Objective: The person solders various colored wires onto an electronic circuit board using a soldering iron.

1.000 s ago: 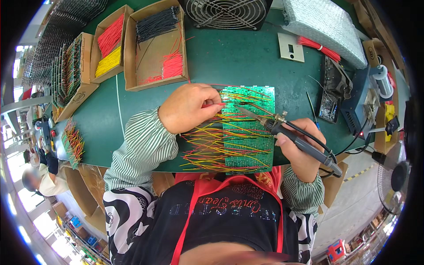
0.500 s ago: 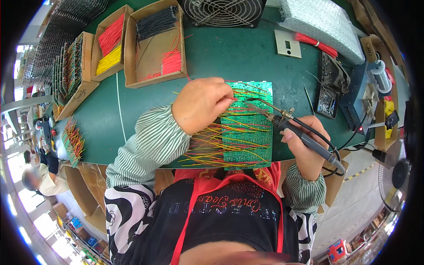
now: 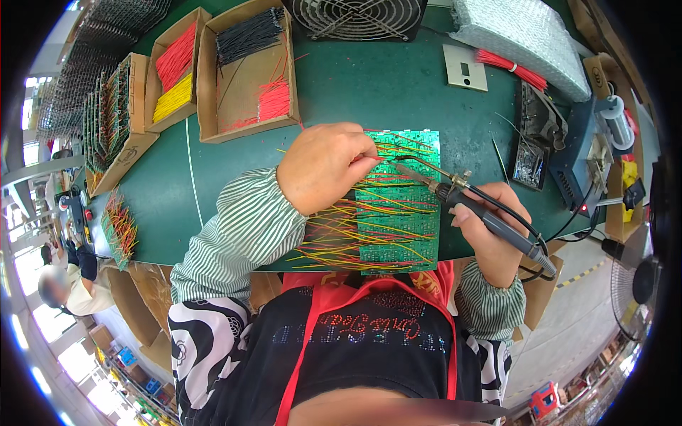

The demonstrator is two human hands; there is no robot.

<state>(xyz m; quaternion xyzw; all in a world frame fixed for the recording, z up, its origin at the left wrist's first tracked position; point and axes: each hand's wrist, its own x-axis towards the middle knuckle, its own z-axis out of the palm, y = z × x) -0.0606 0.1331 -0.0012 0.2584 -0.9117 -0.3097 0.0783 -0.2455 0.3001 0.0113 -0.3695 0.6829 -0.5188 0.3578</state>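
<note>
A green circuit board [image 3: 401, 213] lies on the dark green bench [image 3: 369, 78] in front of me, with several red, yellow and orange wires [image 3: 334, 238] soldered to it and fanning out to its left. My left hand [image 3: 323, 165] rests on the board's upper left part and pinches a thin black wire [image 3: 398, 157] at its fingertips. My right hand [image 3: 494, 231] grips a black soldering iron [image 3: 472, 209], whose tip points up and left toward that pinched wire over the board.
Cardboard boxes [image 3: 245, 71] of red, yellow and black cut wires stand at the back left, beside racks of boards [image 3: 106, 117]. A fan [image 3: 355, 15] sits at the back, a soldering station [image 3: 582, 163] and solder spool [image 3: 616, 121] at right. Another person [image 3: 64, 287] sits far left.
The view has shifted slightly. My left hand slid a little right along the board's top, closing on the iron's tip. The right hand keeps the iron over the board.
</note>
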